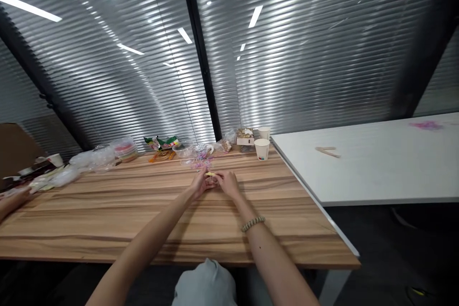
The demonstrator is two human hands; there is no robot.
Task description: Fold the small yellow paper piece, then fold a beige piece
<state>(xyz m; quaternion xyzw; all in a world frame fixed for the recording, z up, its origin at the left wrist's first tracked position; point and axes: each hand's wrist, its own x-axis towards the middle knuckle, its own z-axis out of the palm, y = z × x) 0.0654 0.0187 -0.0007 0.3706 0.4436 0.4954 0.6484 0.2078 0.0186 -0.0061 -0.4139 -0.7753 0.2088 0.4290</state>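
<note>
Pinching a small yellow piece point(210, 174): left hand point(201, 184) and right hand point(228, 183). Printed paper cup point(262, 148) and green packet point(167, 143): markings too small to read.

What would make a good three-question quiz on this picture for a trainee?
1. On which arm, left or right, is the beaded bracelet worn?
2. The pale sticks lie on: A, the wood-grain table; B, the white table.
3. Fill in: the left hand and right hand meet at a small ____ piece.

Key: 1. Right. 2. B. 3. Yellow.
</note>
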